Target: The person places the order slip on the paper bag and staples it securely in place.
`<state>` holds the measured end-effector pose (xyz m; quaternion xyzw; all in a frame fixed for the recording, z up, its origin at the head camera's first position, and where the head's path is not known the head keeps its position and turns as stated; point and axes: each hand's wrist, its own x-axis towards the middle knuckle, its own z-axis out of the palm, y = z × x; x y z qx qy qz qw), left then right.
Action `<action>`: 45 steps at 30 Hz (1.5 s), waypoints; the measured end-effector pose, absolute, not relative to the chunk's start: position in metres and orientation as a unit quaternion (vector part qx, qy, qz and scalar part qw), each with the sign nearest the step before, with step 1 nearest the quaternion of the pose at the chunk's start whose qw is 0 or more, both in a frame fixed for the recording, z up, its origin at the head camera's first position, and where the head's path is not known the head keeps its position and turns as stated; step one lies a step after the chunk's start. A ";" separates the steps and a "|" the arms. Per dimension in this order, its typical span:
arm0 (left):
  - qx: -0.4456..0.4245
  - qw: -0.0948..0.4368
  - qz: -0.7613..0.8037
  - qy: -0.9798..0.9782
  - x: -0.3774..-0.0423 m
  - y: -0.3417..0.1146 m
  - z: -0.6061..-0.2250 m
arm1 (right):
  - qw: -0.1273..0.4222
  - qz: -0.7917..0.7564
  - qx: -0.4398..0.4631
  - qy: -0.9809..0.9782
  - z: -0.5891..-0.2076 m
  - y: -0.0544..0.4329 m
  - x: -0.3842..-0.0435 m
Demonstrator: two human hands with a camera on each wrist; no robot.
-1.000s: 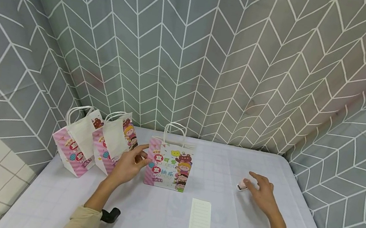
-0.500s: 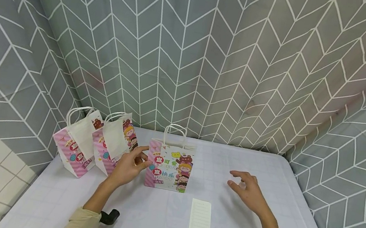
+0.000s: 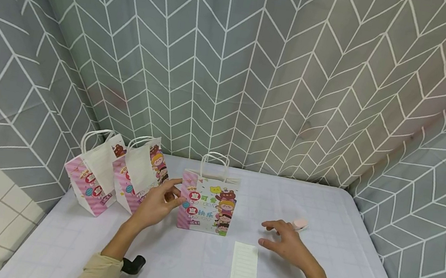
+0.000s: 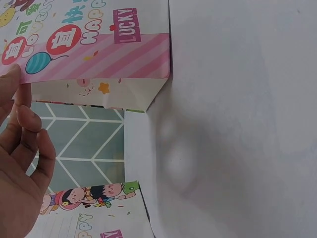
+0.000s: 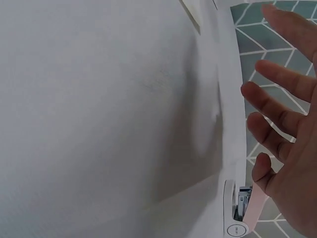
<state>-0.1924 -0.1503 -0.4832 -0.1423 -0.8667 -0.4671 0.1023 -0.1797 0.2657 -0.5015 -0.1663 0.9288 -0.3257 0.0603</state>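
Note:
My left hand (image 3: 158, 204) pinches the left edge of an upright paper gift bag (image 3: 210, 207), which has pink stripes, cartoon figures and white twisted handles. In the left wrist view the thumb (image 4: 11, 82) lies on the bag's printed front, a fingertip behind its edge. Over the table to the bag's right, my right hand (image 3: 287, 244) is held with fingers spread and nothing in it. Just beyond it lies a small pink and white stapler (image 3: 300, 224), also visible low in the right wrist view. A narrow strip of white paper (image 3: 244, 274) lies in front, between the hands.
Two similar gift bags (image 3: 91, 182) (image 3: 131, 188) stand at the left, each with a white sheet on its front. The white-covered table (image 3: 194, 274) ends at a grey patterned curtain (image 3: 234, 64). A black wrist camera sits on each wrist.
My right hand has moved left and nearer, away from the stapler, which now shows beyond it on the table. The left hand keeps its grip; the bag has shifted very slightly.

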 end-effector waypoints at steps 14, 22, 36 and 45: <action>-0.160 0.110 -0.473 -0.859 -0.191 -0.148 -0.484 | 0.073 -0.258 -0.171 0.948 -0.516 0.248 -0.174; -0.153 0.099 -0.477 -0.860 -0.188 -0.146 -0.480 | 0.076 -0.251 -0.152 0.953 -0.519 0.242 -0.169; -0.160 0.104 -0.467 -0.864 -0.188 -0.146 -0.482 | 0.059 -0.236 -0.165 0.956 -0.525 0.243 -0.163; -0.160 0.092 -0.471 -0.863 -0.186 -0.144 -0.480 | 0.067 -0.246 -0.153 0.955 -0.523 0.241 -0.162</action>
